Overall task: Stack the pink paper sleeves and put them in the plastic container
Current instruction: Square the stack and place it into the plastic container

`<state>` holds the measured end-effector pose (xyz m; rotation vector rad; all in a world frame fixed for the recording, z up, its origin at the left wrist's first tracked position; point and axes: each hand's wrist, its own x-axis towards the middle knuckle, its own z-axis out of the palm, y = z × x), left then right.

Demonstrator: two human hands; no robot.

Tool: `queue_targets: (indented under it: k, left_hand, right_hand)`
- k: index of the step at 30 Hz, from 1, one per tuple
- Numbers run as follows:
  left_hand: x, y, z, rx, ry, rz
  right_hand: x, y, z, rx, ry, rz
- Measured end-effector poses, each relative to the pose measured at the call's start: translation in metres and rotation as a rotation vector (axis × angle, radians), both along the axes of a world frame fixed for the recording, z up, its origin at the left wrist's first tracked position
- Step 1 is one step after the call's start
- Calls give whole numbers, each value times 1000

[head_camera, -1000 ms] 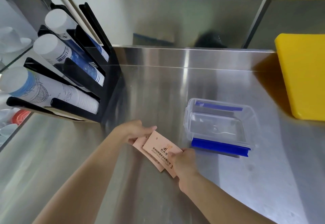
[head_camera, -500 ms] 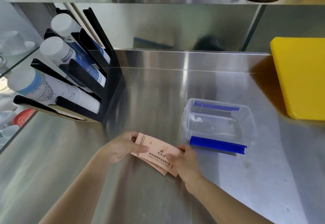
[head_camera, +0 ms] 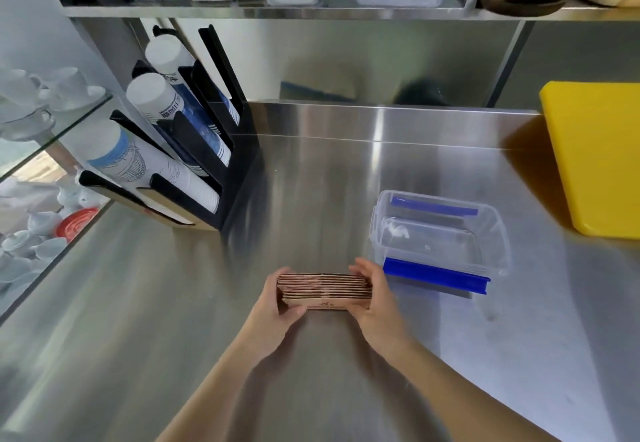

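Observation:
A stack of several pink paper sleeves (head_camera: 323,291) stands on its long edge on the steel counter (head_camera: 311,181), near the front middle. My left hand (head_camera: 273,306) grips the stack's left end and my right hand (head_camera: 375,297) grips its right end, so the sleeves are squared up between both palms. The clear plastic container (head_camera: 491,233) with blue clips sits open just to the right of my right hand, with nothing inside it. Its near blue clip (head_camera: 436,275) lies a short way from my right fingers.
A black rack (head_camera: 239,171) holding paper cup stacks stands at the left of the counter. A yellow board (head_camera: 599,154) sits at the far right. A steel shelf (head_camera: 311,11) with boxes runs overhead. White crockery fills glass shelves (head_camera: 52,136) on the left.
The sleeves were fanned flat and slanted between my hands. They are now gathered into one even stack turned up on its edge, with both hands pressing its ends.

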<state>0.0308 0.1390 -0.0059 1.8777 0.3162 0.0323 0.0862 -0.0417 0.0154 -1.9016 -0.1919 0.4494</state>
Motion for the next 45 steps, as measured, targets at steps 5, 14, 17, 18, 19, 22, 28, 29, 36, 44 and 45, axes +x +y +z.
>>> queue_targets:
  k: [5,14,17,18,19,22,28,29,36,44,45]
  left_hand:
    - [-5,-17,-3,-100,27,47]
    - [-21,-26,1,-128,32,67]
    - [-22,-27,1,-5,39,38]
    - [-22,-28,0,34,61,28]
    - [-22,-29,-1,70,71,31]
    - [-23,-35,0,146,43,52]
    - [-14,-33,9,196,71,69]
    - [-13,-33,12,162,61,85]
    - [9,-43,49,-139,-86,134]
    - [68,-82,104,-152,-160,77]
    - [77,-88,108,-152,-154,75]
  right_hand:
    - [-7,1,-4,127,140,-112]
    - [-16,-13,-6,162,76,-116]
    - [-15,-16,-7,120,46,-90]
    - [-14,-18,-8,100,51,-76]
    - [-14,-20,-9,80,49,-64]
    - [-14,-23,-10,21,-21,-53]
    - [-9,-31,-4,-6,-45,-28]
    - [-8,-32,-1,14,-51,-47]
    - [5,-51,40,245,-85,-264]
    - [37,-87,88,420,-89,-462]
    - [43,-92,91,404,-82,-479]
